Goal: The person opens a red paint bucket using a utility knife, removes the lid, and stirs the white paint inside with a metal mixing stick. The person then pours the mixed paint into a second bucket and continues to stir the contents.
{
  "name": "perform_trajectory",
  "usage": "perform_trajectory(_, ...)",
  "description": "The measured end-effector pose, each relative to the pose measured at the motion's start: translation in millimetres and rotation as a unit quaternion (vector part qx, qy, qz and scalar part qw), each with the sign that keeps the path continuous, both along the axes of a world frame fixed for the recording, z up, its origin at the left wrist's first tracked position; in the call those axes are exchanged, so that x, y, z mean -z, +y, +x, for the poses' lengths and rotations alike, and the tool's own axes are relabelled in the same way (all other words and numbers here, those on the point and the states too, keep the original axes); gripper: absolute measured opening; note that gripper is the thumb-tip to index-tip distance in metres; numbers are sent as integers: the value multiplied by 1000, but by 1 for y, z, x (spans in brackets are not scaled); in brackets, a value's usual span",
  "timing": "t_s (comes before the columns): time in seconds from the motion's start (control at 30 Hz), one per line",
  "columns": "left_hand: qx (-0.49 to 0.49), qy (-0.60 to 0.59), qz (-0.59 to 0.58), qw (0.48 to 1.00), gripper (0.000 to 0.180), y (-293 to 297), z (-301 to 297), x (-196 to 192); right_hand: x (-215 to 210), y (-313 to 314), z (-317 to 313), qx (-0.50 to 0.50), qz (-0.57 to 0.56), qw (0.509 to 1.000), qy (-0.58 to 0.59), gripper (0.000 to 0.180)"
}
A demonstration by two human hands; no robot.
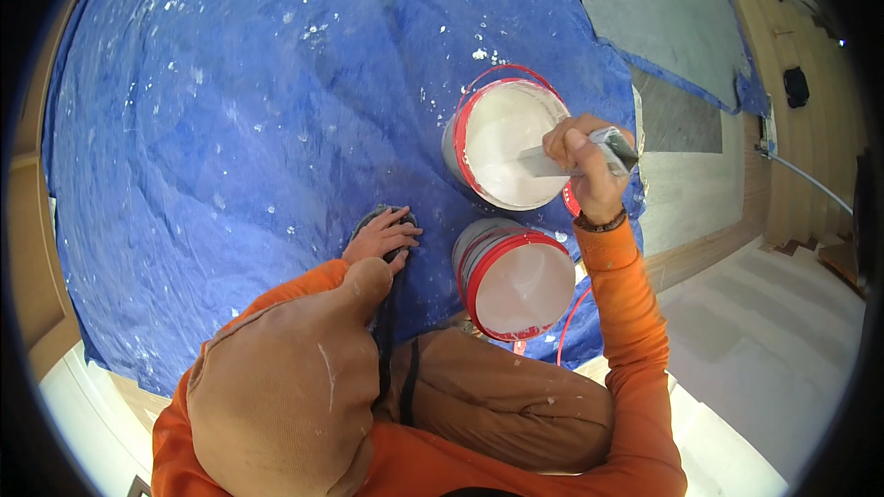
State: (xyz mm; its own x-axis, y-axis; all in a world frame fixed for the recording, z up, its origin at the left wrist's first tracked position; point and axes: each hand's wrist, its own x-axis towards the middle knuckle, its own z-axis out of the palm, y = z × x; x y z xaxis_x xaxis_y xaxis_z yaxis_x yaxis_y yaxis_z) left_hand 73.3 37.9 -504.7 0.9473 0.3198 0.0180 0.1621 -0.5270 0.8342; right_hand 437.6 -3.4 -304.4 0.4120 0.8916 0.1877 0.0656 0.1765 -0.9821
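Observation:
My right hand [589,155] is wrapped around a grey, bar-like tool [619,149] smeared with white. The tool's lower part reaches over a bucket [511,133] of white paint or compound. That bucket has a red rim and a raised red handle. Nearer to me, a second red-rimmed bucket [523,287] tilts toward me and shows a pale, whitish surface. My left hand [382,237] lies with fingers spread on a dark, rounded thing [372,219], whose kind I cannot make out. A dark strap runs from it toward my body.
A blue tarp [230,129] with white splatters covers the floor under the buckets. Part of another red rim [572,200] shows below my right wrist. A grey-green sheet [668,9] lies at the far right, near wooden steps [810,147]. Brown panels line the left edge.

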Motion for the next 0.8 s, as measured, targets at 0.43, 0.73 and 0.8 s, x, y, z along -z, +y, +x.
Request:
perform_trajectory(0.43, -9, -11, -16, 1000, 30, -1, -11, -7, 5, 10, 0, 27, 158, 964, 212, 27)
perform_trajectory(0.73, -6, -21, -5, 1000, 31, -2, -9, -3, 5, 10, 2, -30, 97, 982, 157, 29)
perform_trajectory(0.8, -7, -16, -10, 1000, 32, 0, -1, -4, 3, 10, 23, -1, 157, 980, 125, 29)
